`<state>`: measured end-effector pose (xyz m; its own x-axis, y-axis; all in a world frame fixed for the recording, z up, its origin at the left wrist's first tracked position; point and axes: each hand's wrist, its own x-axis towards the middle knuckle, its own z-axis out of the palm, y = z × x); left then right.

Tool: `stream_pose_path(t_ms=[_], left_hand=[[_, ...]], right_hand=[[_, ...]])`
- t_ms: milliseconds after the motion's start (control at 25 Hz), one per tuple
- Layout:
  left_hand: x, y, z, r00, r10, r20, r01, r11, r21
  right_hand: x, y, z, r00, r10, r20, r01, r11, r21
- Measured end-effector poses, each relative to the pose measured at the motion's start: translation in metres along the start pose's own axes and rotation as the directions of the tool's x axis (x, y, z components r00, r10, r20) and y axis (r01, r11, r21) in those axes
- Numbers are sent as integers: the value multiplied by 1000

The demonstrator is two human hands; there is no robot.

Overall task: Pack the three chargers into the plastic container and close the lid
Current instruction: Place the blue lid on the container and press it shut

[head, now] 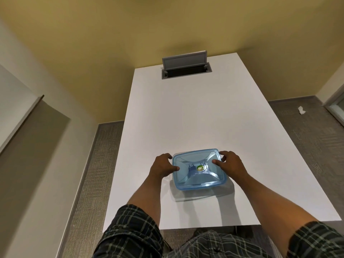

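Observation:
A blue see-through plastic container (199, 180) stands near the front of the white table (186, 118), with its blue lid (201, 159) lying on top. Through the lid a dark charger (191, 169) shows dimly inside; how many chargers lie in there I cannot tell. A small green and yellow sticker sits at the lid's middle. My left hand (162, 165) grips the container's left side, thumb on the lid. My right hand (229, 162) holds the right side, thumb pressing the lid top.
An open grey cable hatch (186, 67) with its flap raised sits at the table's far end. A scrap of white paper (301, 110) lies on the grey carpet at the right. Walls stand close on the left.

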<state>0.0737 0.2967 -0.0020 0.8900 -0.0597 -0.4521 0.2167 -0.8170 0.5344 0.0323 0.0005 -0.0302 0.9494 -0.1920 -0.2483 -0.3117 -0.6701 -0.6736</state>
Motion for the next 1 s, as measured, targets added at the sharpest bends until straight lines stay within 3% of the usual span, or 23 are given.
stream_pose_path(t_ms=[240,520,800,1000], left_hand=[[-4,-2,7,998,-39,-43,38,999,-37],[-7,0,5,997,-46,-65,42,997,-61],[-8,5,4,988,28,-150,-13,995,100],[-5,6,5,987,2,-159,7,999,52]], right_hand=[[-3,-4,0,997,-16,-82,18,1000,23],[1,-8,-2,998,51,-44,-51,999,-6],[4,-10,-1,995,66,-68,-65,998,21],[3,-7,3,986,105,-127,-78,977,199]])
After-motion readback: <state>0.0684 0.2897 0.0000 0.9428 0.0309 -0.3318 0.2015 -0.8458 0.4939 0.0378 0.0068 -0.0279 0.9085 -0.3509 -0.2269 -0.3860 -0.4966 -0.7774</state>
